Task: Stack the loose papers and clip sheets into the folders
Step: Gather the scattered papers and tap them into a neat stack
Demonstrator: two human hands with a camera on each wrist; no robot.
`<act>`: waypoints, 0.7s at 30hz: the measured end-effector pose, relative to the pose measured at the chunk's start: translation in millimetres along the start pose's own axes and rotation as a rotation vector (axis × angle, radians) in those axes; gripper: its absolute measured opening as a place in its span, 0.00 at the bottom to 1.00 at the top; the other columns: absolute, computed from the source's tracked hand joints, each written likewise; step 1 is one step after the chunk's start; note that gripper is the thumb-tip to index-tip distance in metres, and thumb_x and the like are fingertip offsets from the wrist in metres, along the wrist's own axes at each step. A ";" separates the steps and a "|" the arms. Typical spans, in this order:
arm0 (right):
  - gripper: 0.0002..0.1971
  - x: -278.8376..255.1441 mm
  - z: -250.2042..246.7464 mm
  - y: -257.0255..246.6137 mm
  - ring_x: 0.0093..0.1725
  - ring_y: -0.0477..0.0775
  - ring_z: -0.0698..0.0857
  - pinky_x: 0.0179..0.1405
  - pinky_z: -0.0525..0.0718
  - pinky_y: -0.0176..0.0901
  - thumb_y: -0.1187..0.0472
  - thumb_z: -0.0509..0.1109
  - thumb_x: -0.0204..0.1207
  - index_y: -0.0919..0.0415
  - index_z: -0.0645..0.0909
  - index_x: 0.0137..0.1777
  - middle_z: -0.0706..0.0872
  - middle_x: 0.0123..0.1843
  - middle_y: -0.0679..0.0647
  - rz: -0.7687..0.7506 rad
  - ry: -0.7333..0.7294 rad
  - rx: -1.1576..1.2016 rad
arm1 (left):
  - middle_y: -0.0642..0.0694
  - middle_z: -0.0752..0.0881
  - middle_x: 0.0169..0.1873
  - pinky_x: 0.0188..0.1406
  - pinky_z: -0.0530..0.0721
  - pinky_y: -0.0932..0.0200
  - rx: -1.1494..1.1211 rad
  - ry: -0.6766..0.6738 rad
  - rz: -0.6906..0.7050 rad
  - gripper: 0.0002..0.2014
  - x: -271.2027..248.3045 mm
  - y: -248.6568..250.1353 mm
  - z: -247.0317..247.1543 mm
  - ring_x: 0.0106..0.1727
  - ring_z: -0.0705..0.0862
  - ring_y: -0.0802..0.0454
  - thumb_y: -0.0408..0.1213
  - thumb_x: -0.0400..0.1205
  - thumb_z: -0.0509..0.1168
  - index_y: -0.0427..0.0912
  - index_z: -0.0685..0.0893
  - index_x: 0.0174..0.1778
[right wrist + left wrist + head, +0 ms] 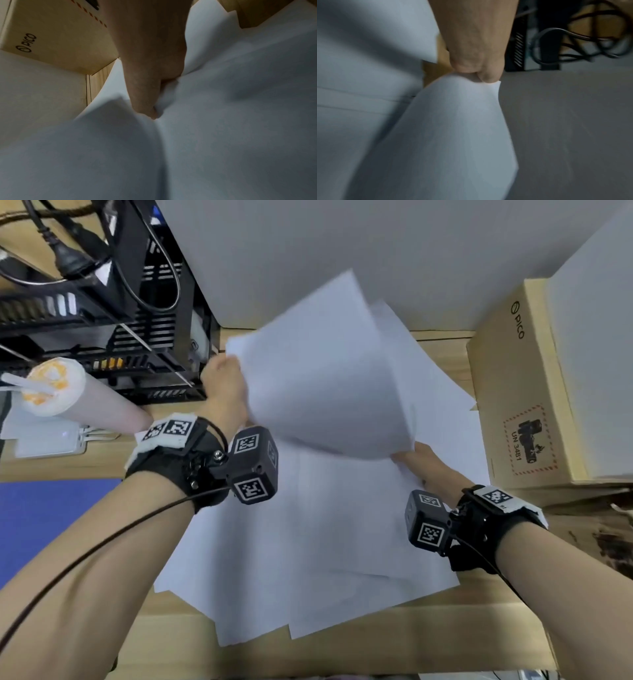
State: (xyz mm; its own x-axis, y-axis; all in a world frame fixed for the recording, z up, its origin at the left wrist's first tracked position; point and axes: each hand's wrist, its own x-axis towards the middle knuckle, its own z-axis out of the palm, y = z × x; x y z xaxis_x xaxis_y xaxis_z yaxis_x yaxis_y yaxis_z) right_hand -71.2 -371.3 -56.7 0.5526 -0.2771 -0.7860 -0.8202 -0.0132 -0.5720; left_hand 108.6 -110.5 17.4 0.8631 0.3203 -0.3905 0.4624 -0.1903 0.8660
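A bundle of white sheets (325, 378) is lifted and bowed above the desk. My left hand (224, 385) pinches its far left corner; the left wrist view shows that hand (477, 70) clamped on the corner of the curved sheet (450, 135). My right hand (419, 457) grips the bundle's near right edge, its thumb (145, 102) pressed into creased paper (223, 121). More loose sheets (308, 559) lie fanned out flat on the wooden desk (428, 631) beneath. No folder is visible.
A brown PICO carton (524, 392) stands at the right edge, close to the papers. A black wire rack with cables (102, 313) fills the back left. A drink cup with straw (54, 388) and a white power strip (51, 440) sit left. A grey panel (376, 251) rises behind.
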 end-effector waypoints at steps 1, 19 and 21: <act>0.12 1.1 -2.8 0.7 0.46 0.61 0.87 0.46 0.84 0.48 0.64 0.67 0.78 0.61 0.78 0.61 0.87 0.47 0.56 -0.002 -0.003 0.014 | 0.39 0.82 0.43 0.31 0.74 0.63 0.082 0.029 -0.058 0.12 6.2 -20.8 -4.5 0.44 0.81 0.46 0.28 0.84 0.53 0.36 0.79 0.39; 0.25 9.1 -9.7 -1.5 0.47 0.50 0.90 0.49 0.84 0.46 0.44 0.71 0.76 0.58 0.81 0.68 0.91 0.52 0.51 0.029 -0.199 0.208 | 0.42 0.84 0.40 0.39 0.85 0.51 0.299 -0.374 -0.059 0.09 -11.2 -82.1 -17.1 0.37 0.82 0.46 0.36 0.87 0.54 0.38 0.79 0.55; 0.18 4.5 -0.6 -4.3 0.46 0.54 0.91 0.42 0.86 0.43 0.54 0.73 0.78 0.61 0.82 0.64 0.92 0.51 0.54 -0.022 -0.230 0.134 | 0.40 0.80 0.43 0.42 0.86 0.47 0.312 -0.439 -0.075 0.11 -22.0 -83.2 -5.3 0.41 0.80 0.47 0.37 0.86 0.54 0.37 0.77 0.59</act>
State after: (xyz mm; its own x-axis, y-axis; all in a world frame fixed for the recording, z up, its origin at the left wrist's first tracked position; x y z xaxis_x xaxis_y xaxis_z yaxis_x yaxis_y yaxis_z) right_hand -65.3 -373.1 -57.6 0.6019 -0.0524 -0.7969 -0.7891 0.1144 -0.6035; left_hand 50.1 -96.8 -44.4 0.7980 -0.0613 -0.5995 0.5069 -0.4698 0.7228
